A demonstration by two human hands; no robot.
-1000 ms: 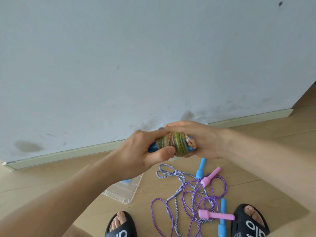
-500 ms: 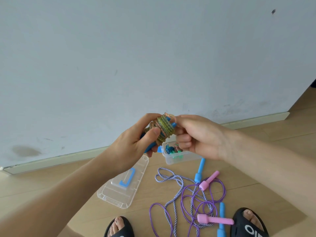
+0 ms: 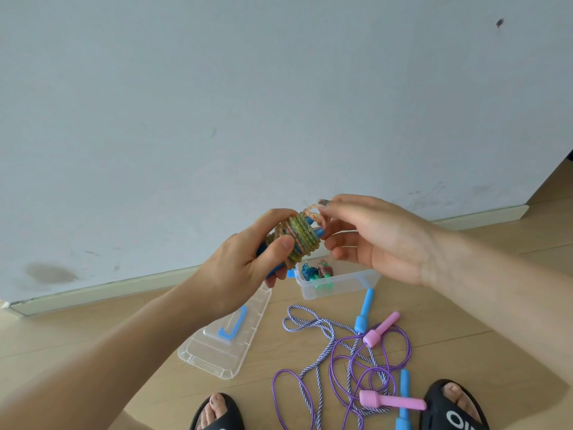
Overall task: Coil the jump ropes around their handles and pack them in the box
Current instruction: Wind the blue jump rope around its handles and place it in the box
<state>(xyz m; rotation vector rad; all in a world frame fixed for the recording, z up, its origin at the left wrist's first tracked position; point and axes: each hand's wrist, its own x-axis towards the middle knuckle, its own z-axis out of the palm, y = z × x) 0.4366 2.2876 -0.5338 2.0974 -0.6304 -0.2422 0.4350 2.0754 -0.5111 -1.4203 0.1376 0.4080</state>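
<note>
Left hand [image 3: 248,259] grips the coiled jump rope [image 3: 296,240] at frame centre, its handles pointing upper right toward the right hand [image 3: 372,240], which pinches the last loop, while the open box [image 3: 338,282] lies just below them.

A pale grey-blue painted wall [image 3: 279,103] filled most of the view, lit evenly by soft daylight. It carried scuffs low down, a brownish smudge [image 3: 49,273] at the lower left and a small dark mark [image 3: 499,22] near the upper right. A cream-coloured skirting board [image 3: 102,293] ran along its foot, ending at the right where the wall turned a corner. Below lay a light wooden plank floor [image 3: 465,346], its seams running roughly parallel to the wall.
</note>
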